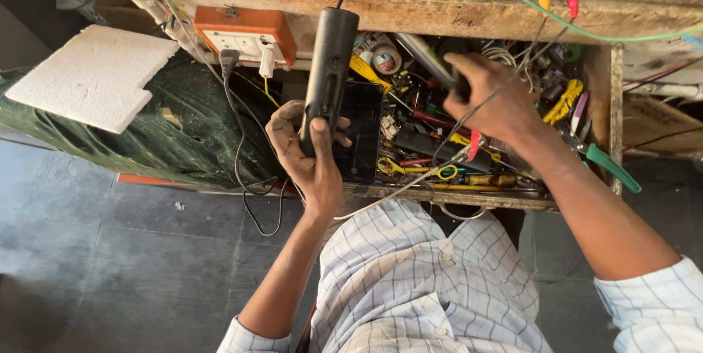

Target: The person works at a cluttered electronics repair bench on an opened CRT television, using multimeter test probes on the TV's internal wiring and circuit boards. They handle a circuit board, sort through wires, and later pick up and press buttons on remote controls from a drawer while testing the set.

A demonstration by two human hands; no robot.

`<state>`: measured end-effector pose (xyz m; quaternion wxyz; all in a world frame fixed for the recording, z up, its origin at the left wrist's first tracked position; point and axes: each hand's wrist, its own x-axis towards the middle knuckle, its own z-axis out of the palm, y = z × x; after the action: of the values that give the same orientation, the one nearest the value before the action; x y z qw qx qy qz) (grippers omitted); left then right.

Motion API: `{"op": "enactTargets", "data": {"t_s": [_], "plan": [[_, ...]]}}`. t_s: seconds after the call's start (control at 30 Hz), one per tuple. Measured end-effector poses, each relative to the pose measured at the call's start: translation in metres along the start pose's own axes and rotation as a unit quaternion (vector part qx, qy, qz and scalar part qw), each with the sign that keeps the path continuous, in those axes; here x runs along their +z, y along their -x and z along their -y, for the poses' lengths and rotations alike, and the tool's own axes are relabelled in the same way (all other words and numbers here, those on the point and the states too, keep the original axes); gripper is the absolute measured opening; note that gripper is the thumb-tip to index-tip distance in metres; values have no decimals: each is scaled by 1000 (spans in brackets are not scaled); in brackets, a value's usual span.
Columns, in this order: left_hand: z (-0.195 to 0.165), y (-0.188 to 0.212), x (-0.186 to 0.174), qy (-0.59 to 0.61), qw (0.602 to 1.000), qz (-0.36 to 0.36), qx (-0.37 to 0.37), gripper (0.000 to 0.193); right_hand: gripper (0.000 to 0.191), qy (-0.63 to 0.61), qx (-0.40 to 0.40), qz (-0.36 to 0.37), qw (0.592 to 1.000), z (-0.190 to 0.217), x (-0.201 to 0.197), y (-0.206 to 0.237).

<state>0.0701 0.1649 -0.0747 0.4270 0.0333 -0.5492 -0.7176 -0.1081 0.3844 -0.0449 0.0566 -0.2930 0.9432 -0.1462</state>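
My left hand point(307, 151) grips a long black corded device point(329, 67), slim like a hair straightener, held upright in front of the workbench; its cable runs up past the bench edge. Beneath it lies a dark flat phone-like slab point(362, 129) at the drawer's left end. My right hand point(487, 100) reaches down into the open wooden drawer point(604, 97) among the clutter, fingers curled around a dark object point(460, 88) that is mostly hidden. Thin wires cross over that hand.
The drawer is packed with tools, tape rolls, wires, yellow-handled scissors point(421, 170) and green-handled pliers point(608, 166). An orange socket board point(245, 31) with plugs hangs at the left. White foam point(91, 75) lies on dark green cloth point(190, 133). A green wire point(586, 31) crosses the benchtop.
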Motion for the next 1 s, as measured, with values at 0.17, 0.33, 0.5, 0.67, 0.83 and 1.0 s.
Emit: {"op": "enactTargets", "data": {"t_s": [0.17, 0.33, 0.5, 0.67, 0.83, 1.0], "plan": [[-3, 0, 1, 15, 1000, -1, -3, 39, 56, -353, 46, 50, 933, -31, -6, -7], [-2, -1, 0, 20, 1000, -2, -8, 38, 47, -428, 35, 94, 898, -44, 0, -17], [-2, -1, 0, 2, 1000, 3, -8, 37, 56, -261, -68, 76, 960, -34, -14, 0], [-3, -1, 2, -2, 1000, 1, -22, 38, 70, -160, -47, 78, 983, -23, -22, 26], [1, -1, 2, -2, 1000, 11, -3, 40, 72, -137, -109, 99, 980, -31, -25, 61], [4, 1, 3, -15, 1000, 12, -2, 43, 66, -132, -61, 82, 986, -40, -22, 105]]}}
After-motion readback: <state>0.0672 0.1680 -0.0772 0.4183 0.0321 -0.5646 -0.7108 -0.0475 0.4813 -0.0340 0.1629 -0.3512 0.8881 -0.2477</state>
